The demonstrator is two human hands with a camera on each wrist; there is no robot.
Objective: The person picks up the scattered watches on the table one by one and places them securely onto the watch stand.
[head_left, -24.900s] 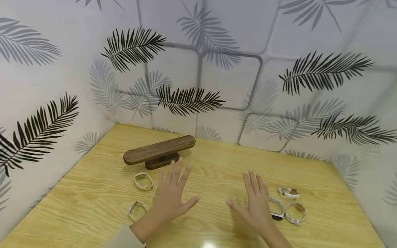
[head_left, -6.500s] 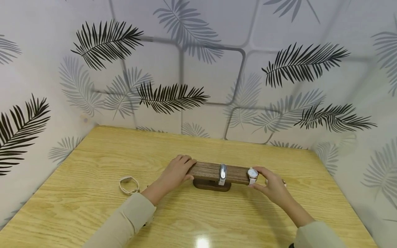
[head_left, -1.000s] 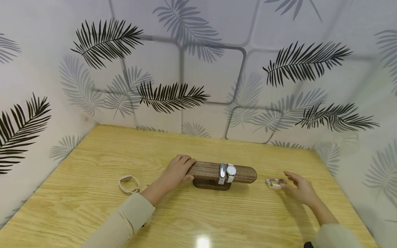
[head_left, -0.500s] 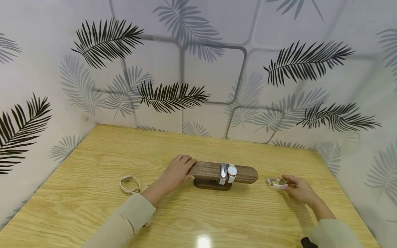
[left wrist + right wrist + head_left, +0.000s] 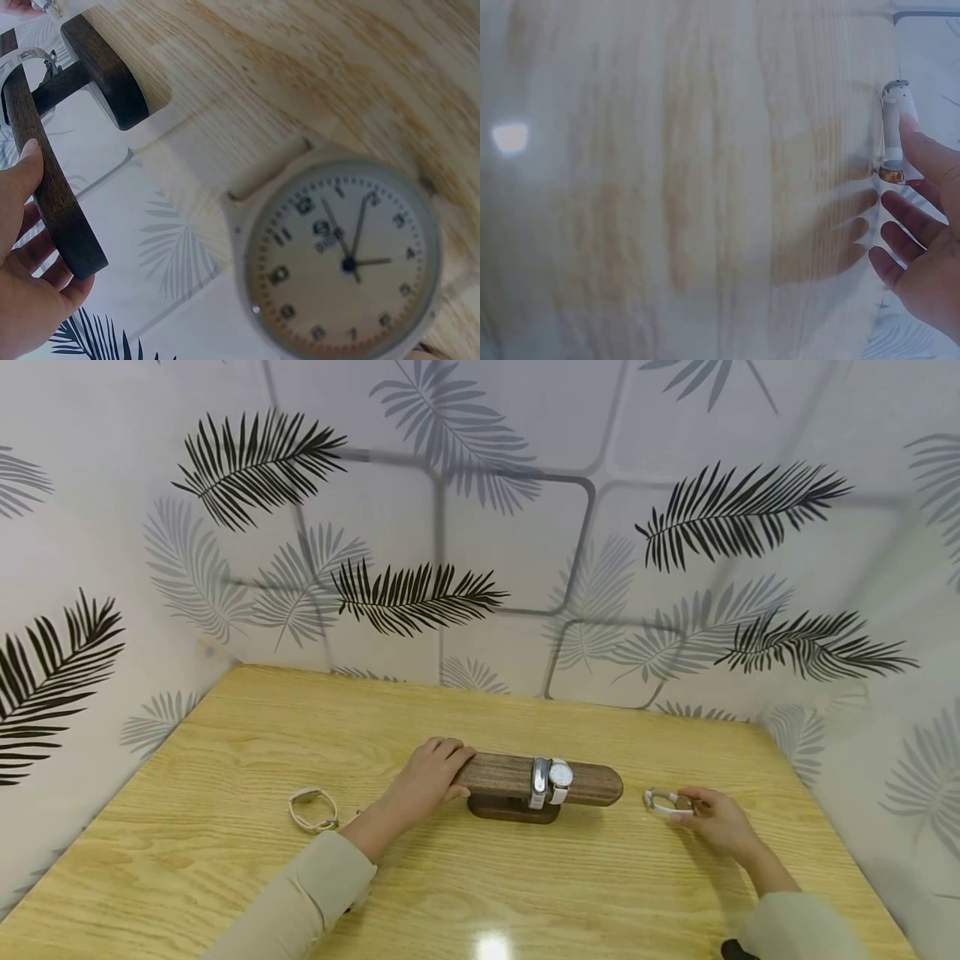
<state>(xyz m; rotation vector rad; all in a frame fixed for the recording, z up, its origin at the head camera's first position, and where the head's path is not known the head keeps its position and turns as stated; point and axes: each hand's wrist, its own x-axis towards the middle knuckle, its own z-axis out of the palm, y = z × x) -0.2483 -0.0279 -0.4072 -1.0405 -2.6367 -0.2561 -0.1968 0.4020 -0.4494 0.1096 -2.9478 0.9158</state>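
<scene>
My left hand (image 5: 426,785) grips the left end of a dark wooden watch stand (image 5: 495,772), fingers over the back and thumb at the front, as the left wrist view also shows. On the bar sit a silver-faced fitness band (image 5: 539,777) and a round white-faced watch (image 5: 560,773) with a white strap, side by side. To the right of the stand, my right hand (image 5: 720,822) pinches a looped white-strapped wristwatch (image 5: 667,807). In the right wrist view its strap (image 5: 892,127) is under the thumb, near a copper-coloured case; the other fingers are loosely bent.
A cream-strapped watch (image 5: 313,810) lies left of my left forearm, with part of another strap peeking out beside the arm. Close to the left wrist camera is a round watch face (image 5: 345,262) with numerals. The patterned wall (image 5: 465,643) borders the wooden table (image 5: 465,877).
The stand came to the middle earlier and received the band and white-faced watch, which has since slid left. Over the last second my right hand closed on the white-strapped wristwatch; my left hand stayed put.
</scene>
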